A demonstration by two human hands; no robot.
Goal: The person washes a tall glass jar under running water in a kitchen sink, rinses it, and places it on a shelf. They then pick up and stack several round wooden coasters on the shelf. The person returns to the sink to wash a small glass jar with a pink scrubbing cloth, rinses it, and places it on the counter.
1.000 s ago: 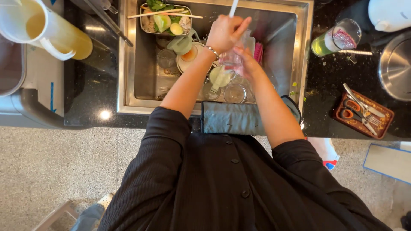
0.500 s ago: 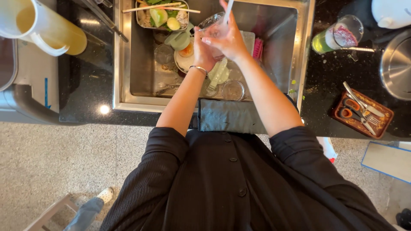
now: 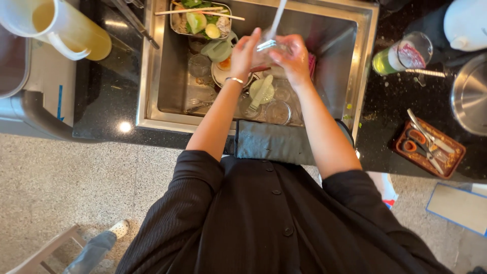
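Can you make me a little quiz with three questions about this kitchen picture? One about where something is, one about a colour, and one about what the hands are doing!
1. Where is the metal tray of vegetables?
A. At the far end of the sink
B. On the floor
C. On the wooden tray

2. What colour are the handles of the scissors?
A. Blue
B. Orange-red
C. White

3. What are the left hand and right hand doing?
A. Resting flat on the counter
B. Holding the scissors
C. Holding a clear glass together above the sink

Answers:
1. A, the vegetable tray sits at the sink's far edge with chopsticks across it.
2. B, the scissor handles on the wooden tray look orange-red.
3. C, both hands close around the glass over the dishes, under the running water.
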